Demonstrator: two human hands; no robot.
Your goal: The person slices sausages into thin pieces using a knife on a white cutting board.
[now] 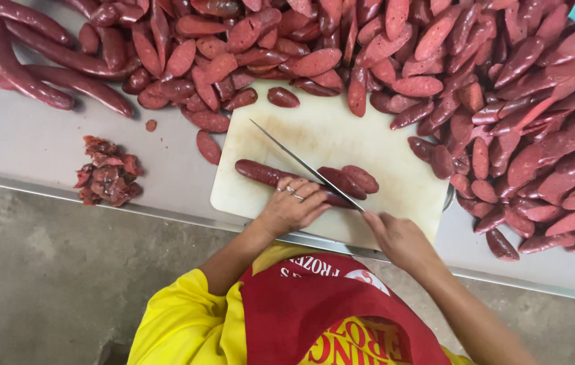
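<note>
Head view, only cam. Person in yellow top w/ red apron (314, 311) stands at a grey metal table (17, 135), looking straight down.

Left hand (292, 206) lies on a whole red sausage (260, 173) on the white cutting board (341, 145). Fingers curled over the sausage, pressing it flat to the board so it can't roll; fingertips tucked back from the blade, prob. for safety. Rings on two fingers.

Right hand (395, 236) is closed round the handle of a long thin knife (304, 164); handle itself hidden in the fist. Blade runs diagonally up-left from the hand and crosses the sausage at a slant just beside the left fingers, which is why the cut pcs come out as long ovals, not rounds.

Two fresh slices (352, 179) lie on the board touching the cut end of the sausage, right of the blade.

Big heap of sliced pcs (504, 101) fills the table's top and right side, crowding the board's far and right edges, so the middle of the board is open for cutting. Uncut sausages (37, 61) lie top left, apart from the sliced pile, so whole and cut stock don't mix. Small pile of ragged trimmings (106, 172) sits alone left of the board, near the table edge, well apart from both. One stray slice (208, 147) rests just off the board's left corner. Concrete floor (44, 290) below.
</note>
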